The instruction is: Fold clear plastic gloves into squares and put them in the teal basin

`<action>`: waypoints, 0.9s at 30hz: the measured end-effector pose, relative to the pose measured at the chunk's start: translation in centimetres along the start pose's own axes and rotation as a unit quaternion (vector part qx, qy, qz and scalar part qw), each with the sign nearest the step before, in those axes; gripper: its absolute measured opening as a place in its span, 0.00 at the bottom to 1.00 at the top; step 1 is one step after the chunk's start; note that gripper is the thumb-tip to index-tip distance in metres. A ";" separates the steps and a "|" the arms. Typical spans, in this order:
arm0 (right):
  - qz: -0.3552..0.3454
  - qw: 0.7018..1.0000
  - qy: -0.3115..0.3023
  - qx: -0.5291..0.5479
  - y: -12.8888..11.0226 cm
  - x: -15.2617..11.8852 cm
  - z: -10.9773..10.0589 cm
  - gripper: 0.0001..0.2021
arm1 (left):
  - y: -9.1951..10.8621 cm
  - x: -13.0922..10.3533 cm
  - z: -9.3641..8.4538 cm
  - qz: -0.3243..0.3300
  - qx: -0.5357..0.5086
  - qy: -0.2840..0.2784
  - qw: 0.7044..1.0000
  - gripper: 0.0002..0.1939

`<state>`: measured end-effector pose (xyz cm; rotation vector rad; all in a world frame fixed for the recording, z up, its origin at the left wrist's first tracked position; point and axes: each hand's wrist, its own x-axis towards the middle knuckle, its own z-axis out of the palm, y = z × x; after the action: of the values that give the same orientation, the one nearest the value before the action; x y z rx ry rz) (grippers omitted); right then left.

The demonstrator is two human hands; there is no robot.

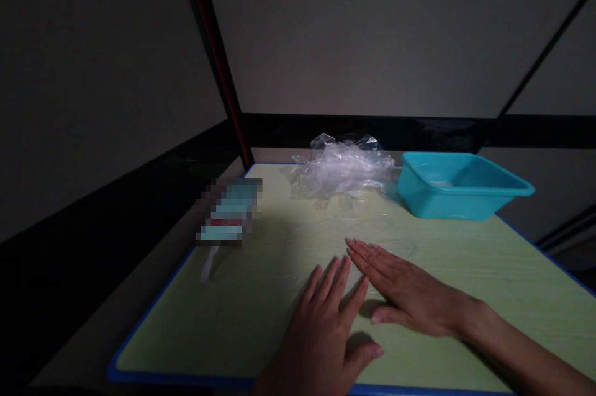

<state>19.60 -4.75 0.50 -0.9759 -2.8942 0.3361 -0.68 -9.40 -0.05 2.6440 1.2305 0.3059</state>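
My left hand [323,321] lies palm down near the front of the pale green table [186,334], its fingers stretched and slightly spread. Beside it, my right hand [410,290] rests flat, fingers extended together and pointing to the left, with the thumb apart. The fingertips of both hands come close to each other. Faint outlines of a thin clear plastic sheet [372,223] show on the tabletop at and beyond my fingertips; how far it reaches under the hands I cannot tell. Neither hand grips anything.
A crumpled heap of clear plastic bags [347,166] lies at the back. Right of it stands a turquoise plastic basin [451,203] with something pale inside. At the left edge are a blurred-out teal item [230,210] and a white strip [209,264]. Walls stand behind and left.
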 end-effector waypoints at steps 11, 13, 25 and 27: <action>0.001 1.000 0.000 0.004 0.1 0.1 0.2 0.39 | -0.3 -0.1 0.2 0.002 -0.007 -0.009 1.000 0.38; -0.002 1.000 0.007 0.007 0.1 0.1 0.2 0.39 | -0.3 -0.2 0.3 0.001 0.000 -0.013 1.000 0.40; 0.013 1.000 -0.015 0.009 -0.1 0.2 -0.1 0.40 | -0.5 -0.4 0.0 -0.002 0.018 -0.033 0.999 0.34; 0.014 1.000 -0.016 0.007 -0.1 0.2 -0.1 0.40 | -0.7 -0.6 0.0 -0.004 0.021 -0.028 0.999 0.33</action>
<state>19.42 -4.71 0.64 -1.0177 -2.9057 0.3777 -1.54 -9.46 -0.31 2.6630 1.2433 0.2065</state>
